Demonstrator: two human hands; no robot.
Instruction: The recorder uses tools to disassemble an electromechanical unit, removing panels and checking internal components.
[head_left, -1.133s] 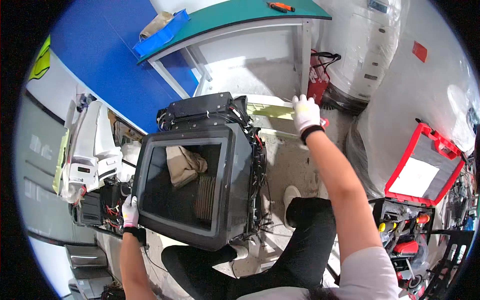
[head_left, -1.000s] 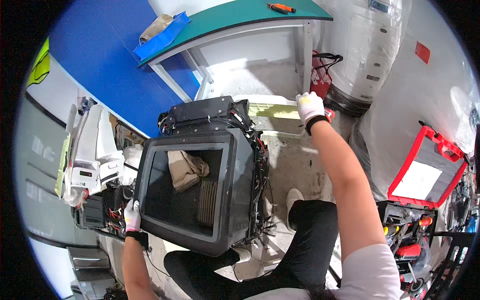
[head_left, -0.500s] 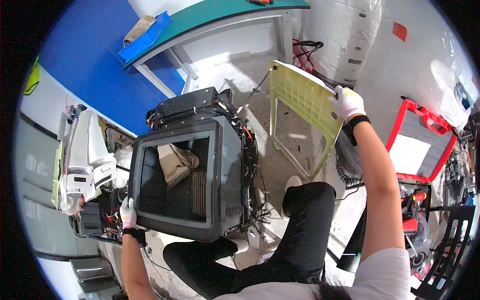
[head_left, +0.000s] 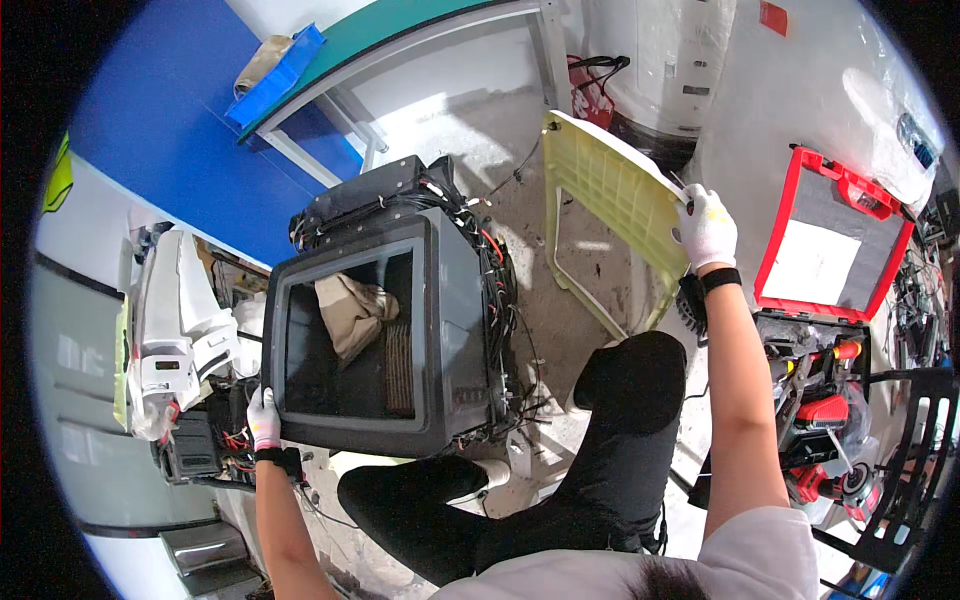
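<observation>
My left hand, in a white glove, grips the near left corner of a black open-fronted housing. A beige cloth or glove and a ribbed dark piece lie inside its framed opening. Bundled wires run along the housing's right side. Out to the right, my gloved right hand is closed on the upper right edge of a pale yellow panel. That panel stands tilted, its ribbed inner face showing, with a large opening in its lower part. My legs partly hide its bottom end.
A green-topped table stands at the back with a blue bin. White shell parts are on the left. An open red tool case with power tools below lies right. A cord hangs at the panel's far corner.
The view has shifted slightly. My right hand has come a little nearer to me and to the right with the panel's edge. My left hand keeps its place on the housing.
</observation>
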